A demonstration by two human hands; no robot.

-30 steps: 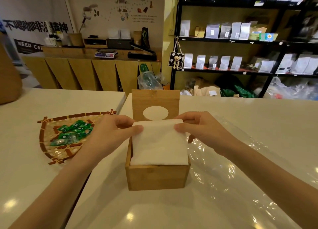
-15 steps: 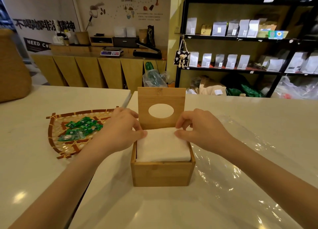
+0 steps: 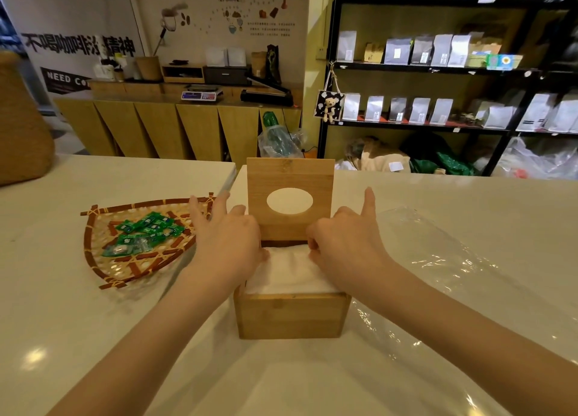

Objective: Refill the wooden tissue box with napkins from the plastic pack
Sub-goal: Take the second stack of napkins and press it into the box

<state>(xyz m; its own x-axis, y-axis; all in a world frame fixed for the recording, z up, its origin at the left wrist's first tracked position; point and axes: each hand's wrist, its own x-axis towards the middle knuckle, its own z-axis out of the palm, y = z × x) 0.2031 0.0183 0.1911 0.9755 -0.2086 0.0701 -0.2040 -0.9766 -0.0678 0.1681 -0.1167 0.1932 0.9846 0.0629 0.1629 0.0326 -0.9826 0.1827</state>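
White counter (image 3: 93, 321) fills the lower view. Clear plastic wrap (image 3: 453, 274) lies flat and crinkled across it from 3 to 5 o'clock of the box, its edge running under or against the box's right side; cannot tell which.

Wooden tissue box (image 3: 291, 317) stands at centre, open. Its lid (image 3: 290, 184), with an oval hole, stands upright at the box's 12 o'clock edge.

Woven tray (image 3: 103, 259) sits at 9 o'clock of the box, near but apart, holding small green packets (image 3: 147, 231).

White napkins (image 3: 291, 274) sit inside the box, the stack's top about level with the rim, its far part dented.

Left hand (image 3: 225, 243) presses on the stack's far left corner: thumb down on the napkins, other fingers spread toward 11 o'clock over the tray's edge. Right hand (image 3: 347, 246) presses the far right corner: fingers curled down into the napkins, one finger pointing straight up beside the lid.
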